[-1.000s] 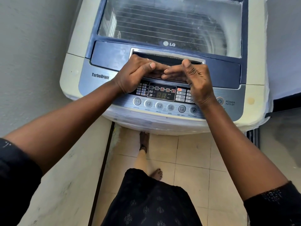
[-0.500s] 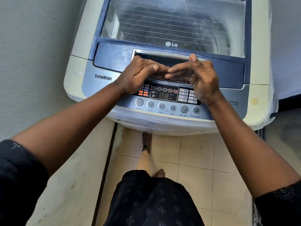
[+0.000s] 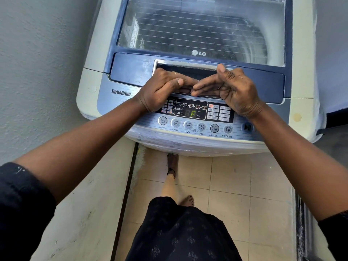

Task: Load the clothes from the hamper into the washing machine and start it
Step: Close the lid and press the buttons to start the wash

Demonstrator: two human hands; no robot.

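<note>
The fingers [image 3: 185, 82] of the left hand [image 3: 162, 89] lie nearly straight along the front edge of the lid [image 3: 131, 70], thumb on top, gripping nothing. Their tips meet the fingers [image 3: 205, 84] of the right hand [image 3: 233, 87], which are also stretched flat on that edge and empty, just below the handle slot [image 3: 188, 69]. The washing machine [image 3: 94, 53] stands beside a wall [image 3: 37, 53] on the left, lid down. Through the lid's window [image 3: 197, 25] a dark mass shows in the drum, too blurred to tell if it is clothes. Below the hands the display [image 3: 192, 113] shows a green F. The start button [image 3: 247, 127] sits by the right wrist.
</note>
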